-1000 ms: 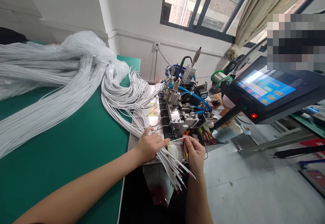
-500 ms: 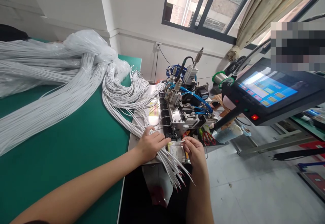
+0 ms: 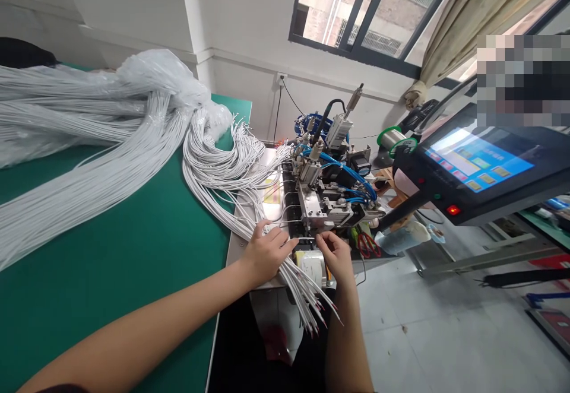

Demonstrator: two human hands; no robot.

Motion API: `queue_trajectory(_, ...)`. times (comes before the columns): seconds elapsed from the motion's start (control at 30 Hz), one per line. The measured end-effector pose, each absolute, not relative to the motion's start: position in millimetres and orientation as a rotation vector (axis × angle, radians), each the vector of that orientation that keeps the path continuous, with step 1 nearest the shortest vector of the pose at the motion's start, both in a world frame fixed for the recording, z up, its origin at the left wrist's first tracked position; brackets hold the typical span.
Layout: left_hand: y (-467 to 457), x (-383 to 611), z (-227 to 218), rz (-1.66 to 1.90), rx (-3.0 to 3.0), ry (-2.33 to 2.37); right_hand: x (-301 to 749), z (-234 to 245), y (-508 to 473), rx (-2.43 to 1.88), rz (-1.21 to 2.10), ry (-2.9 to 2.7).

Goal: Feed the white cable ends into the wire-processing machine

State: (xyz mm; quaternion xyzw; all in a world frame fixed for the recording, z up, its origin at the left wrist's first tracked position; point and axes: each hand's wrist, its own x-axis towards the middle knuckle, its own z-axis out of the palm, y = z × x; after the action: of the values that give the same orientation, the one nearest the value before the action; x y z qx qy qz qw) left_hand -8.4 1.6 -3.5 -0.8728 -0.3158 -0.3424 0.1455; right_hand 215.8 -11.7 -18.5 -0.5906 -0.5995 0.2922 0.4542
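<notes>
A single white cable (image 3: 306,238) spans the gap between my two hands at the front end of a bench machine (image 3: 315,206). Its one end is pinched in the fingertips of my right hand (image 3: 337,254). My left hand (image 3: 268,254) grips the same cable between thumb and forefinger, and lies over a bundle of white cables (image 3: 300,289). Red-tipped ends of that bundle hang past the table edge below my hands. More white cables (image 3: 214,185) curve from the left into the machine's black slotted rail (image 3: 290,203).
A green tabletop (image 3: 169,215) carries long cable bundles (image 3: 89,197) and plastic wrap (image 3: 155,72). Right of the machine stand a touchscreen (image 3: 481,158), a solder wire spool (image 3: 394,142) and red-handled scissors (image 3: 369,246). A roll of tape (image 3: 313,267) sits below my hands. A person is partly visible behind the screen.
My right hand has moved up and slightly left, bringing the cable from in front of the machine onto its front end. My left hand stays nearly in place.
</notes>
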Motion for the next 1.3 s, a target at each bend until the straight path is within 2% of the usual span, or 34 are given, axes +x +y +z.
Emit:
queue_trajectory(0.4,1,-7,-3,-0.967,-2.540,-0.982,205,-37,1,-1.278,1.196,-1.016)
queue_trajectory(0.53,0,-7,-5,-0.954,-2.527,-0.994,207,-43,-5,-1.273,1.170,-1.014)
queue_trajectory(0.77,-1,-9,-7,-0.962,-2.463,-1.051,222,-36,-28,-1.405,0.839,-1.137)
queue_trajectory(0.93,-2,-10,-2,-1.042,-2.470,-0.906,225,-7,-51,-1.388,0.885,-1.323)
queue_trajectory(1.17,-2,-12,1,-1.093,-2.496,-0.833,233,28,-79,-1.302,1.042,-1.911)
queue_trajectory(1.3,-1,-11,4,-1.116,-2.543,-0.753,237,26,-81,-1.350,0.967,-1.861)
